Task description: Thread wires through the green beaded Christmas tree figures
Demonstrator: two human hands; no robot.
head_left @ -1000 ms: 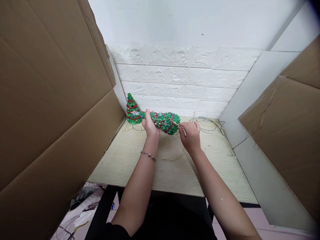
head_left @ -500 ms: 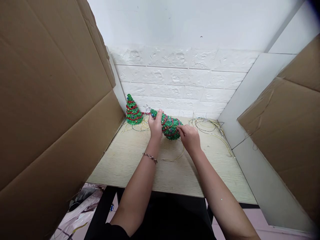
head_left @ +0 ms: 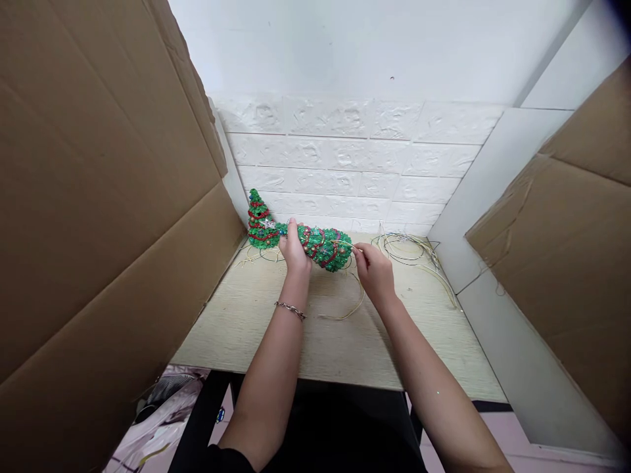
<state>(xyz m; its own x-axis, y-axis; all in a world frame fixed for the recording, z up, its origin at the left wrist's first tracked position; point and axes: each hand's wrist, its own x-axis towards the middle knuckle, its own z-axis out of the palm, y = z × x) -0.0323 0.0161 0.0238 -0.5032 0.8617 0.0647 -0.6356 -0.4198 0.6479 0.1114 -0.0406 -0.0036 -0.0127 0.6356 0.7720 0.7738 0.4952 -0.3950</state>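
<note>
A small green beaded Christmas tree with red garlands lies on its side in the air above the table, its star-topped tip pointing left. My left hand is closed around its narrow upper part. Close to the tree's wide base, my right hand pinches a thin pale yellow wire that runs to the tree's side. A loop of similar wire hangs below the right hand toward the tabletop. Behind the tip stands a second beaded tree, upright and partly covered.
Coiled yellow and dark wires lie at the table's back right, with more strands near the standing tree. Cardboard panels rise on both sides. A white brick-patterned wall closes off the back.
My left hand and the held tree have shifted left, so the star now overlaps the standing tree. A stretch of wire now shows between the tree and my right hand.
</note>
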